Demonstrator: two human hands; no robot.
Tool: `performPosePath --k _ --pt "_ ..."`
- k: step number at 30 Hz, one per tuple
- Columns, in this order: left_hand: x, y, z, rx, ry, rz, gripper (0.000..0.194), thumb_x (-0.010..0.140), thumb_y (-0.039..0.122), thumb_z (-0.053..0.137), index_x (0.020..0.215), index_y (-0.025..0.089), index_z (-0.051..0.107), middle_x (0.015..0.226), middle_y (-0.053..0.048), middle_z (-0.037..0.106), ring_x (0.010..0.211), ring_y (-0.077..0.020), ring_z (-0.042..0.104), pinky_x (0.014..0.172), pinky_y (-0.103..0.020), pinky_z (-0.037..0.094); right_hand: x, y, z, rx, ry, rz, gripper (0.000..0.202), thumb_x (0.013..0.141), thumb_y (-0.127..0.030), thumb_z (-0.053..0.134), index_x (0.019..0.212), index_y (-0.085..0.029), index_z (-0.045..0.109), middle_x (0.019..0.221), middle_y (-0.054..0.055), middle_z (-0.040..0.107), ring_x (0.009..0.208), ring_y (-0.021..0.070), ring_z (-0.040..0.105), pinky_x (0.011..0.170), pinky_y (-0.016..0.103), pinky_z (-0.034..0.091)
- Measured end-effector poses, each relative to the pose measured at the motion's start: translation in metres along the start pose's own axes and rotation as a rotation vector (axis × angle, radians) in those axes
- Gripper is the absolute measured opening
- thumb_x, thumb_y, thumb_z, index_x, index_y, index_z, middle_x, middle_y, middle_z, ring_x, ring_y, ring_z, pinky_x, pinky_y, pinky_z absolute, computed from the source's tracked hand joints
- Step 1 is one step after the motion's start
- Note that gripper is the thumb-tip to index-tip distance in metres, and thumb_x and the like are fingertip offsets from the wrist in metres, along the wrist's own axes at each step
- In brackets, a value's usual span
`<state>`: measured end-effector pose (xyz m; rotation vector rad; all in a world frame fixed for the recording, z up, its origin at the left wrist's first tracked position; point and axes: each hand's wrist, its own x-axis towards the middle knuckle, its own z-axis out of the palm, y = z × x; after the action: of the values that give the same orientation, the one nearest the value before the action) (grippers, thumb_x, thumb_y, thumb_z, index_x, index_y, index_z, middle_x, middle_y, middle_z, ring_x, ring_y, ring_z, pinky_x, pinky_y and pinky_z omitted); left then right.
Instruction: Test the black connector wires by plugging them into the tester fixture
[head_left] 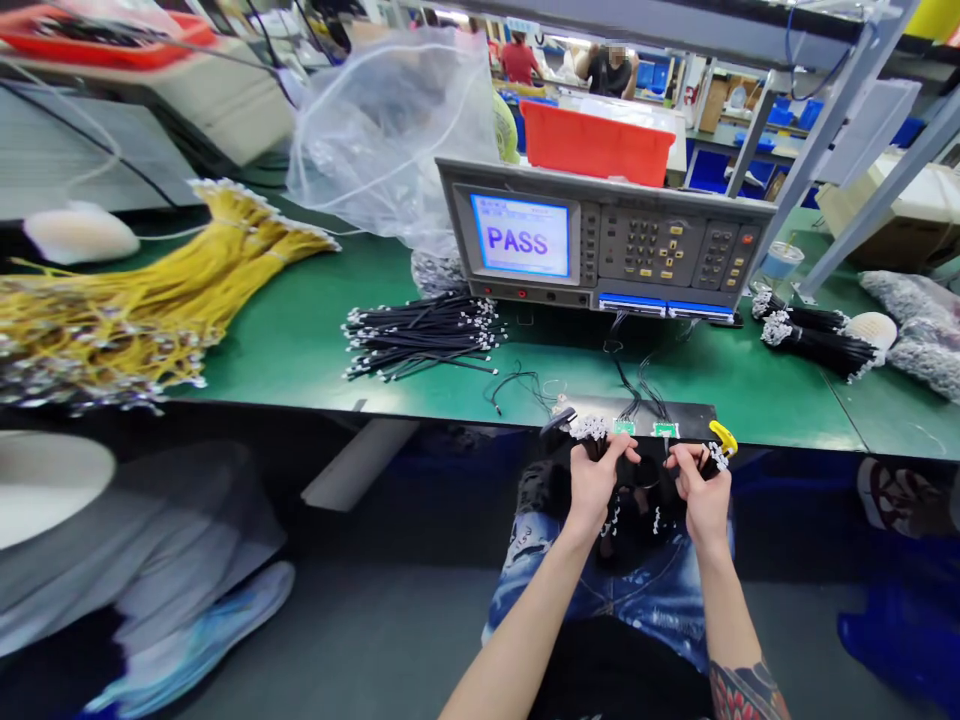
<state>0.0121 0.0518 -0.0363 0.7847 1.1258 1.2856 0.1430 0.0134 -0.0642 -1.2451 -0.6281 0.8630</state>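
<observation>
My left hand [595, 484] is closed round a bundle of black cables [590, 430] whose white connector ends stick up above the fingers. Just beyond its fingertips sits a small green circuit board [624, 427] at the bench edge. My right hand [700, 484] grips a second bunch of black cables [717, 459], also with white ends. Its fingertips are close below another green board [665, 430], where a short cable end shows. Both boards have black leads running back toward a grey tester [607, 240] with PASS on its screen. A yellow clip-like piece [723, 437] stands by my right hand.
Black cables [424, 335] lie piled on the green bench [300, 340], left of the tester. Yellow cable bundles [225, 270] cover the far left. More black bundles [821, 335] and a cup [781, 260] are at the right. A person's leg and shoe [202, 640] are at lower left.
</observation>
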Motion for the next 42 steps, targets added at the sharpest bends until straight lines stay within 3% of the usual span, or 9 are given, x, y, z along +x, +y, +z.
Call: performPosePath --k 13,17,19,23,27,32,36,39,42 --pt "0.002 0.007 -0.023 0.037 -0.297 -0.103 0.041 0.066 0.051 0.087 0.060 0.013 0.072 0.047 0.000 0.059 0.034 -0.0019 0.028 0.036 -0.021 0.012 0.001 -0.016 0.013 0.034 -0.314 0.182 0.053 0.073 -0.069 0.079 0.070 -0.018 0.064 0.049 0.000 0.060 0.036 0.0038 0.021 0.037 0.021 0.013" --pt "-0.007 0.010 -0.036 0.011 -0.342 -0.161 0.044 0.070 0.053 0.085 0.081 0.011 0.078 0.066 -0.004 0.069 0.035 0.0004 0.026 0.036 -0.021 0.011 -0.005 -0.029 0.003 0.134 -0.390 0.157 0.049 0.080 -0.062 0.079 0.066 -0.022 0.055 0.043 -0.007 0.041 0.045 0.0112 0.043 0.044 0.022 0.036" --pt "-0.012 0.011 -0.041 0.000 -0.380 -0.208 0.045 0.070 0.052 0.085 0.090 0.012 0.078 0.072 -0.004 0.070 0.036 0.0011 0.025 0.037 -0.020 0.011 -0.008 -0.034 -0.001 0.194 -0.384 0.156 0.046 0.084 -0.060 0.077 0.069 -0.022 0.054 0.047 -0.008 0.040 0.047 0.0121 0.047 0.047 0.024 0.041" --pt "-0.019 0.012 -0.043 -0.013 -0.519 -0.300 0.046 0.070 0.053 0.085 0.090 0.012 0.076 0.068 -0.001 0.067 0.037 0.0016 0.022 0.037 -0.019 0.011 -0.013 -0.036 -0.001 0.146 -0.337 0.115 0.045 0.082 -0.059 0.079 0.073 -0.022 0.055 0.055 -0.010 0.037 0.039 0.0041 0.022 0.038 0.019 0.019" --pt "-0.025 0.010 -0.035 0.035 -0.652 -0.344 0.051 0.068 0.060 0.086 0.078 0.012 0.072 0.059 0.000 0.062 0.036 0.0006 0.023 0.037 -0.020 0.013 -0.020 -0.031 0.006 -0.080 -0.369 0.009 0.035 0.077 -0.049 0.085 0.081 -0.020 0.067 0.055 -0.009 0.043 0.043 0.0073 0.037 0.041 0.021 0.031" --pt "-0.031 0.006 -0.029 0.037 -0.625 -0.375 0.059 0.062 0.060 0.091 0.092 0.014 0.072 0.057 0.002 0.062 0.038 -0.0018 0.028 0.038 -0.020 0.015 -0.029 -0.033 0.011 -0.126 -0.390 0.016 0.026 0.081 -0.045 0.081 0.087 -0.021 0.074 0.049 -0.009 0.045 0.035 0.0122 0.049 0.037 0.025 0.039" --pt "-0.031 0.006 -0.029 0.050 -0.609 -0.336 0.055 0.072 0.067 0.081 0.071 0.014 0.067 0.044 0.005 0.049 0.034 -0.0017 0.022 0.037 -0.021 0.014 -0.027 -0.030 0.011 -0.139 -0.307 -0.047 0.027 0.075 -0.044 0.085 0.074 -0.020 0.074 0.051 -0.004 0.057 0.041 0.0139 0.056 0.044 0.027 0.049" --pt "-0.029 0.008 -0.030 0.083 -0.600 -0.256 0.057 0.079 0.069 0.073 0.070 0.013 0.068 0.052 -0.001 0.062 0.031 -0.0019 0.029 0.037 -0.022 0.016 -0.024 -0.026 0.010 -0.144 -0.244 -0.086 0.025 0.075 -0.041 0.086 0.073 -0.019 0.074 0.066 0.002 0.069 0.058 0.0175 0.066 0.058 0.030 0.057" --pt "-0.026 0.008 -0.030 0.101 -0.594 -0.248 0.057 0.079 0.069 0.074 0.084 0.012 0.072 0.061 -0.004 0.070 0.031 -0.0037 0.037 0.038 -0.021 0.020 -0.023 -0.023 0.009 -0.108 -0.136 -0.128 0.025 0.080 -0.041 0.083 0.079 -0.019 0.071 0.065 -0.002 0.063 0.050 0.0114 0.056 0.048 0.025 0.046"
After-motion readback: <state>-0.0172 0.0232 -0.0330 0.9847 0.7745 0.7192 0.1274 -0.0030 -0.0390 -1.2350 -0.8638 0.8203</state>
